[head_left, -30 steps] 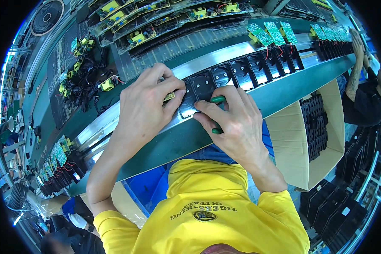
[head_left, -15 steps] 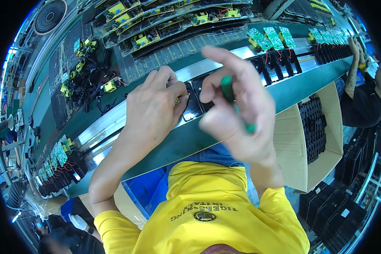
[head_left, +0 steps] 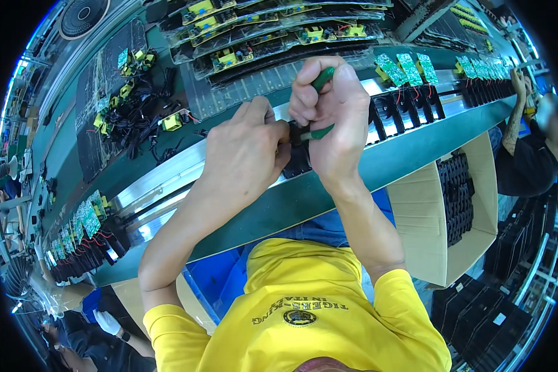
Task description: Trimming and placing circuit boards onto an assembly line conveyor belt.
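Note:
My right hand (head_left: 342, 115) is wrapped round green-handled pliers (head_left: 321, 132). Their dark jaws point left, toward my other hand's fingertips. Closed in a pinch, my left hand (head_left: 242, 155) is over the metal strip of the bench, and its fingers hide whatever they hold. Beneath the two hands a black plastic case (head_left: 299, 162) shows only in part. Right of it, more black cases (head_left: 409, 110) stand in a row, with green circuit boards (head_left: 408, 68) on red wires above them.
Stacked trays of yellow parts (head_left: 235, 57) rise behind my hands. Tangled black cables (head_left: 130, 121) lie to the left. Another row of boards (head_left: 90, 214) sits at the near left. A carton of black parts (head_left: 415, 229) stands right of me. A co-worker's arm (head_left: 513, 118) reaches in at far right.
My right hand has swung inward to the left, bringing the pliers' jaws to my left fingertips, and its fingers have closed round the handles. My left hand stays pinched at nearly the same spot.

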{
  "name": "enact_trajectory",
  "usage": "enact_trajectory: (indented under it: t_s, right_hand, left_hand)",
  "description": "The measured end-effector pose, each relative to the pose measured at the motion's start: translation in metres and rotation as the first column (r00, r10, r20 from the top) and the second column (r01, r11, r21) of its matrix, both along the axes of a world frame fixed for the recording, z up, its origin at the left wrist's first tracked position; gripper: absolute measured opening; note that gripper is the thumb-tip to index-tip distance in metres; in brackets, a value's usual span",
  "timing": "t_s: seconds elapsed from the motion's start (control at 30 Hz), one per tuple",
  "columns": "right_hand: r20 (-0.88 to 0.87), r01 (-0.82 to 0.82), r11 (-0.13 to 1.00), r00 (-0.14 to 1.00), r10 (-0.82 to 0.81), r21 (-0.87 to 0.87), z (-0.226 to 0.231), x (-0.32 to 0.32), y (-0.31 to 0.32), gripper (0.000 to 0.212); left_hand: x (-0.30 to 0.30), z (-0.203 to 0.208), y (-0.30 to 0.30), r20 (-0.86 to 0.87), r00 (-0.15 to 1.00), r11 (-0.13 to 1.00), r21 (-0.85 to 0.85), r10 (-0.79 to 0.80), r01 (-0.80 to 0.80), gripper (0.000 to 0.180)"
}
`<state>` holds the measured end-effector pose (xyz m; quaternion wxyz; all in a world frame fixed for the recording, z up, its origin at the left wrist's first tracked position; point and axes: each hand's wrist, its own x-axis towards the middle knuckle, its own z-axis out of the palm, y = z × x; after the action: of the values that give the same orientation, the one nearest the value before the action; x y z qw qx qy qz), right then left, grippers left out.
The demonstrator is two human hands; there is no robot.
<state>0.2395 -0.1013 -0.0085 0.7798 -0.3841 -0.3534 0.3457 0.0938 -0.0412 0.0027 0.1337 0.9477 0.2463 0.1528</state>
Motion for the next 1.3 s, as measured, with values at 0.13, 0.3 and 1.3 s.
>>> enact_trajectory:
  t_s: [0.13,0.3,1.3]
  right_hand:
    - [-0.035,0.007,0.998,0.999,-0.010,-0.070,0.004,-0.003,0.001,0.032]
    - [-0.150,-0.068,0.996,0.987,0.059,-0.052,0.005,-0.003,0.007,0.030]
    - [0.087,-0.164,0.972,0.985,0.151,0.167,0.017,0.011,-0.087,0.033]
  left_hand:
    - [0.000,-0.008,0.001,0.065,0.998,0.999,0.032,-0.015,0.013,0.012]
    - [0.002,-0.011,-0.001,0.032,0.999,0.999,0.029,0.030,-0.031,0.012]
    - [-0.416,0.130,0.323,-0.131,0.661,0.673,0.121,0.739,-0.729,0.019]
